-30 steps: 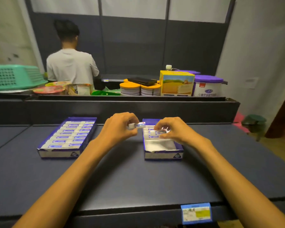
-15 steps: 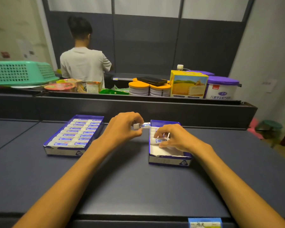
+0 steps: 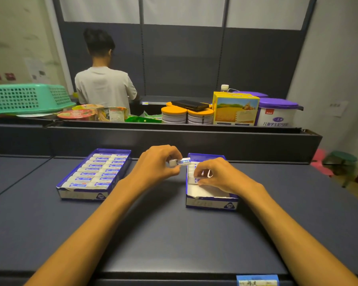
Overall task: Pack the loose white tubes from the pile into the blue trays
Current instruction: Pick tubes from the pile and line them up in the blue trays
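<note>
Two blue trays sit on the dark shelf top. The left tray [image 3: 81,193] is packed with rows of white tubes [image 3: 95,174]. The right tray [image 3: 212,204] holds a few tubes at its far end and shows bare white card near me. My left hand [image 3: 157,164] pinches a white tube [image 3: 181,162] with a blue label, held level just left of the right tray's far corner. My right hand [image 3: 212,174] is inside the right tray, fingers curled on a tube [image 3: 194,179] lying there. No loose pile is visible.
A raised dark ledge [image 3: 174,141] runs behind the trays. Beyond it stand a green basket [image 3: 25,98], noodle cups [image 3: 77,114], orange-lidded tins [image 3: 186,114], a yellow box [image 3: 235,109] and a purple-lidded tub [image 3: 277,112]. A person [image 3: 103,83] stands with their back to me.
The view has shifted so both trays sit further right and lower. My right hand has moved slightly toward me inside the right tray with its tube. The left hand keeps its tube.
</note>
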The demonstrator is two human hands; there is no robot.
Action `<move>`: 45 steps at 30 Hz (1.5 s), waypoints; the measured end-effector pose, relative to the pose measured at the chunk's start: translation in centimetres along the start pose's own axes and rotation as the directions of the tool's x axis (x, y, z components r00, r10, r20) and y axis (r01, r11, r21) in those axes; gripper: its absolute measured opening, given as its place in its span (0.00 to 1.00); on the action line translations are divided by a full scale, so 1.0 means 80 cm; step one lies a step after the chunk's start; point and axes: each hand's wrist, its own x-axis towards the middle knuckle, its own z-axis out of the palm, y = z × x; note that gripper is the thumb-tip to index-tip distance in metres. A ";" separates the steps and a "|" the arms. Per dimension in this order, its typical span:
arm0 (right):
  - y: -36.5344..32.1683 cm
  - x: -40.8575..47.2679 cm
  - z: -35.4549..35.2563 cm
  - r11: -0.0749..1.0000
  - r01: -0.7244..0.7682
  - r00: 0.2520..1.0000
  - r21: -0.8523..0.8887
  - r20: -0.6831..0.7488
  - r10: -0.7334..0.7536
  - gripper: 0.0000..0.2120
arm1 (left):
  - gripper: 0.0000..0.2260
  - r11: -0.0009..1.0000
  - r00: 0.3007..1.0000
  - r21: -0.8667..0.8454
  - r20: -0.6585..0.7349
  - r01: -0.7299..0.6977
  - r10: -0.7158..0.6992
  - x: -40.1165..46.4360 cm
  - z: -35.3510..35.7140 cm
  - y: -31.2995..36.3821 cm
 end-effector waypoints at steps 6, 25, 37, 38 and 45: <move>-0.005 0.001 0.000 0.994 0.050 0.999 -0.095 -0.010 -0.051 0.10 | 0.10 0.999 1.000 -0.040 0.009 -0.010 0.010 -0.001 0.002 -0.003; 0.042 -0.015 -0.014 0.981 -0.191 0.956 0.024 -0.224 0.191 0.19 | 0.11 0.978 0.953 0.209 0.302 -0.028 -0.037 0.017 0.030 0.061; 0.041 -0.016 -0.013 0.973 -0.232 0.960 0.013 -0.161 0.231 0.23 | 0.15 0.951 0.926 0.308 0.356 0.013 -0.127 0.027 0.044 0.056; 0.040 -0.016 -0.013 0.972 -0.233 0.959 0.010 -0.162 0.232 0.23 | 0.15 0.951 0.925 0.310 0.358 0.011 -0.127 0.028 0.044 0.056; 0.039 -0.016 -0.012 0.970 -0.245 0.957 0.001 -0.163 0.242 0.23 | 0.14 0.964 0.924 0.265 0.360 0.034 -0.131 0.028 0.042 0.054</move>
